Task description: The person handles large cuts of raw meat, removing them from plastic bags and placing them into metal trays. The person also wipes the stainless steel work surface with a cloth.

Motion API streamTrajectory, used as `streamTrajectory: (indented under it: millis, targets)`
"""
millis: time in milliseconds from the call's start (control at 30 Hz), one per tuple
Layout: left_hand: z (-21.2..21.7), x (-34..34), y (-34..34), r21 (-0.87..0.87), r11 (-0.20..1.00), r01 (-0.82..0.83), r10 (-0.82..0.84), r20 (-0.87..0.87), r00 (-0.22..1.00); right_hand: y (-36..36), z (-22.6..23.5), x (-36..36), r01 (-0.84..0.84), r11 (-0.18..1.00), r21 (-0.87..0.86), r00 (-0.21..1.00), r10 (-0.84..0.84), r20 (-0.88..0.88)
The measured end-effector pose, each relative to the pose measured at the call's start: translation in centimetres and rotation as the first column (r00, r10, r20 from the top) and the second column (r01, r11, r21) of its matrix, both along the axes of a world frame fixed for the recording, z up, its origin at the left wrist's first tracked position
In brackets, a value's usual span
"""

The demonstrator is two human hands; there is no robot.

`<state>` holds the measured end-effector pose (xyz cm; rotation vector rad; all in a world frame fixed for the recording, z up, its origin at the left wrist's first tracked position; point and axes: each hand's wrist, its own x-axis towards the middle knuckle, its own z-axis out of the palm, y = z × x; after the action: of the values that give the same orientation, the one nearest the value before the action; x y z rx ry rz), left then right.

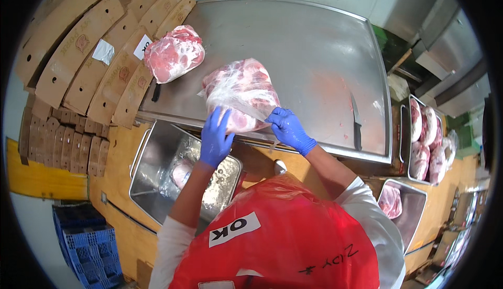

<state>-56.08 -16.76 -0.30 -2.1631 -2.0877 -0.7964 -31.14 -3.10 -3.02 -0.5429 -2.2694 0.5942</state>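
Note:
A large piece of raw meat, pink with white fat, lies at the near edge of the steel table. Clear plastic wrap covers part of it. My left hand, in a blue glove, rests on the near left side of the meat with its fingers spread. At the near right corner, my gloved right hand pinches a gathered edge of the wrap. A second piece of meat sits farther back on the left. A knife with a dark handle lies to the right.
Stacked cardboard boxes crowd the left side. Below the table edge stands a steel tub with wrapped meat and liquid. Two more steel tubs of meat, one nearer and one farther, are at right. Blue pallets stand lower left.

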Motion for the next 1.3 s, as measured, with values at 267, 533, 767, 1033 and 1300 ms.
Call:
streamTrajectory:
  millis: [267, 533, 767, 1033, 1300]
  targets:
    - [-0.2, -1.3, 11.6, -0.277, 0.96, 0.034, -0.097, -0.217, 0.971, 5.2, 0.4, 0.0, -0.14, 0.984, -0.115, 0.978, 0.119, -0.172]
    - [-1.9, 3.5, -3.4, -0.705, 0.71, 0.003, 0.272, 0.279, 0.921, 4.5, -3.7, -1.7, -0.354, 0.924, -0.147, 0.935, 0.346, -0.078]
    - [-4.1, 1.9, -5.0, -0.705, 0.709, 0.018, 0.655, 0.667, 0.356, 2.3, -1.4, 0.1, -0.288, 0.94, -0.186, 0.912, 0.328, 0.246]
    - [-7.6, -2.7, -1.4, -0.136, 0.903, -0.408, 0.426, 0.408, 0.807, -0.8, -3.5, 6.5, -0.121, 0.984, -0.133, 0.872, 0.169, 0.459]
    - [-6.1, -8.7, 4.9, -0.209, 0.93, -0.302, 0.366, 0.452, 0.814, -0.3, 0.9, 2.7, 0.087, 0.944, -0.32, 0.91, 0.056, 0.412]
